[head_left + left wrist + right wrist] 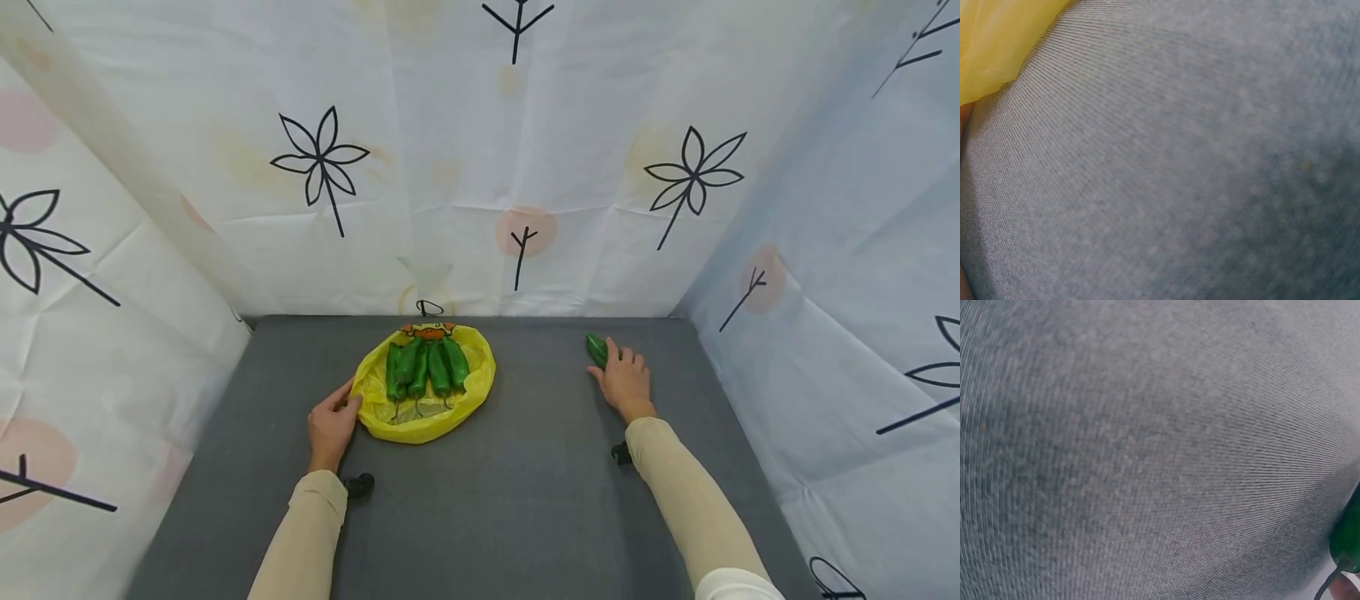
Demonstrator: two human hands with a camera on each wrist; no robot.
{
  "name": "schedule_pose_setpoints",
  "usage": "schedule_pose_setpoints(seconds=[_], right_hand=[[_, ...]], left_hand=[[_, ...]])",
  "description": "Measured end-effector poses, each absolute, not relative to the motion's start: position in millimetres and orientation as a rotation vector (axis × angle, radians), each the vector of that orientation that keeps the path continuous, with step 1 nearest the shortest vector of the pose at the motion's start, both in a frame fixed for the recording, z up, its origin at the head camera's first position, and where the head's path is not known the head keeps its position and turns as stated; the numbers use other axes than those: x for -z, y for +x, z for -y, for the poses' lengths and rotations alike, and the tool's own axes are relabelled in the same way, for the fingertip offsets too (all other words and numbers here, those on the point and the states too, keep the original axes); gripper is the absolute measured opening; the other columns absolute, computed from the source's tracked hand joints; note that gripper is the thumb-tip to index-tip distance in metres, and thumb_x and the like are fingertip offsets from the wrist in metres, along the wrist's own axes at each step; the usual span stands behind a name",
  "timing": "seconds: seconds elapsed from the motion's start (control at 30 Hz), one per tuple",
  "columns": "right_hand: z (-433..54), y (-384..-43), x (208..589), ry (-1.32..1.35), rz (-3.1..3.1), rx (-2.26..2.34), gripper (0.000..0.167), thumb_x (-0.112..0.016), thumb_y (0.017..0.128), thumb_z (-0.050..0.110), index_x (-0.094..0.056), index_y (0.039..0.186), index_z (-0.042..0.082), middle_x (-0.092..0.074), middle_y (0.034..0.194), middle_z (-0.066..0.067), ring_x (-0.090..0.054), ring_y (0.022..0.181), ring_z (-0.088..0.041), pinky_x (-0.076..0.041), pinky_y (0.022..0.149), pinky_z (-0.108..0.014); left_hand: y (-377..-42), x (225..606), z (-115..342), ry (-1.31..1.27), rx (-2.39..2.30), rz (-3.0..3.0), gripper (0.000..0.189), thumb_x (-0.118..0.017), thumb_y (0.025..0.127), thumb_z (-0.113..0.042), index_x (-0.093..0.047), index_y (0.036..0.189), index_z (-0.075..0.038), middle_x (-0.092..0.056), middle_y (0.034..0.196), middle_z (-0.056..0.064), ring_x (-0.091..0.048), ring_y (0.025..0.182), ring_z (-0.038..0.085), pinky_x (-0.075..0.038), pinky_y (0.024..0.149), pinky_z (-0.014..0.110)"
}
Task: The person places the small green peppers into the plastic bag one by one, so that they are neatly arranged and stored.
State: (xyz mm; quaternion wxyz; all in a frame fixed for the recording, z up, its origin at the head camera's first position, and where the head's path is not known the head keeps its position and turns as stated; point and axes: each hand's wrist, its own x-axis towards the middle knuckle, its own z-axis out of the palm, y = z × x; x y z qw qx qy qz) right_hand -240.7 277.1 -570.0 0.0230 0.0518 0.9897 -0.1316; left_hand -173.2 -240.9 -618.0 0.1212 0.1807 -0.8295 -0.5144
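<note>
A yellow plastic bag point(480, 371) lies on the grey table, its mouth spread wide and rolled into a rim. Inside it, several green peppers point(417, 367) lie side by side, stems toward the person. At the bag's left edge, the left hand point(332, 427) pinches the rim between thumb and fingers. Farther right, the right hand point(627, 385) holds a single green pepper point(596, 350) low over the table, its thumb on the near side. The right wrist view catches the stem end of that pepper point(1349, 540). Only a corner of the yellow bag point(1004, 44) enters the left wrist view.
Grey cloth covers the table point(525, 500). A white patterned sheet point(450, 167) rises behind it and along both sides. A small black device sits at the left wrist point(360, 486), another at the right wrist point(621, 453).
</note>
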Motion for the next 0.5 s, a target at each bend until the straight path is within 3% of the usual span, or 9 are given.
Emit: schedule_pose_setpoints(seconds=[0.5], right_hand=[[-275.9, -244.1, 573.1, 0.315, -3.013, 0.570, 0.059, -0.049, 0.108, 0.025, -0.029, 0.158, 0.002, -0.045, 0.145, -0.034, -0.045, 0.128, -0.053, -0.041, 0.106, -0.064]], left_hand=[[-173.6, 619.3, 240.2, 0.541, 1.484, 2.427, 0.037, -0.068, 0.096, -0.035, -0.069, 0.134, -0.034, -0.078, 0.114, 0.006, -0.061, 0.074, -0.003, -0.046, 0.068, 0.011]])
